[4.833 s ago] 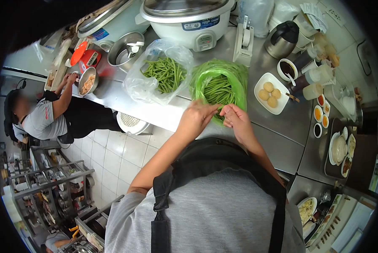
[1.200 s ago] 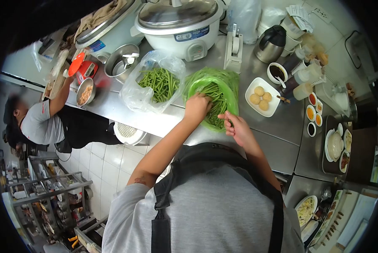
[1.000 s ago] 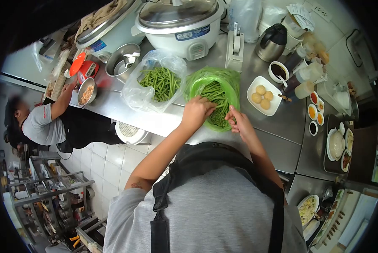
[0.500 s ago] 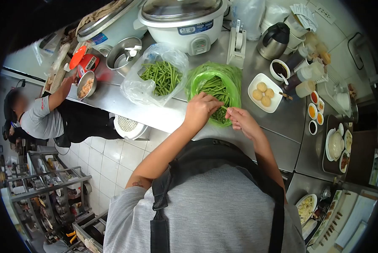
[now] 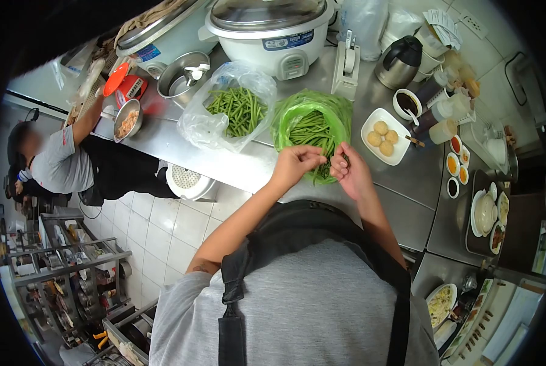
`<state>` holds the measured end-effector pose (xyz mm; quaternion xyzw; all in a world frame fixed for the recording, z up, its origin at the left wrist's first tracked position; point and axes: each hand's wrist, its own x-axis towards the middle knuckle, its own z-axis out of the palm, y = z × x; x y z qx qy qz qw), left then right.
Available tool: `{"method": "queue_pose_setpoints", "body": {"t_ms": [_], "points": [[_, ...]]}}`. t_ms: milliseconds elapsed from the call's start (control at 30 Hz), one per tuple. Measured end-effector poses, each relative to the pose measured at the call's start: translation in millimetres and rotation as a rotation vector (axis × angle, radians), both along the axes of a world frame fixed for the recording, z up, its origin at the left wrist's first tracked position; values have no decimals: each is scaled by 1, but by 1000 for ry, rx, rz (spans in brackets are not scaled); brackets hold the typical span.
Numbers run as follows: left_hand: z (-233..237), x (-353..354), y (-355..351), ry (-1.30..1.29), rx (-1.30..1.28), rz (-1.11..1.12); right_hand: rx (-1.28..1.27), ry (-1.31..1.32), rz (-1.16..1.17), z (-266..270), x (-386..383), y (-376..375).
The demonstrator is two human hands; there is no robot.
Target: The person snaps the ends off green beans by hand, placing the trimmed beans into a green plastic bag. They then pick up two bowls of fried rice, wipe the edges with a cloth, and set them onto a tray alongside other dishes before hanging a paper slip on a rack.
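An open green plastic bag [image 5: 280, 119] full of long green beans [image 5: 311, 129] lies on the steel counter in front of me. Over its near edge, my left hand [image 5: 300, 165] is closed, thumb and fingers pressed together; what it pinches is too small to make out. Just to its right my right hand [image 5: 349, 169] has curled fingers at the bag's right edge, and anything in them is hidden. The two hands are slightly apart. Left of the green bag, a clear plastic bag [image 5: 193, 125] holds cut green beans [image 5: 239, 111].
Behind the bags stand a rice cooker [image 5: 267, 46] and a metal bowl [image 5: 178, 85]. A white plate [image 5: 381, 116] with round balls and a sauce bowl [image 5: 407, 104] are on the right. At the left, a co-worker [image 5: 59, 158] reaches over the counter.
My hands have moved from a shared grip on a green bean to slightly apart. My left hand has come lower and my right hand has turned upward. The co-worker's arm has shifted.
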<state>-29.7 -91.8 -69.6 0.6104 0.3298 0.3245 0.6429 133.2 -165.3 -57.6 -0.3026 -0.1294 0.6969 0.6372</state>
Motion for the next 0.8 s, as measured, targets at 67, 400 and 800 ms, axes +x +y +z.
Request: {"method": "queue_pose_setpoints", "body": {"t_ms": [67, 400, 800], "points": [[3, -4, 9, -24, -161, 16, -91, -161, 61, -4, 2, 0], [11, -9, 22, -131, -341, 151, -89, -281, 316, -19, -21, -5], [54, -68, 66, -88, 271, 397, -58, -320, -104, -8, -21, 43]]}}
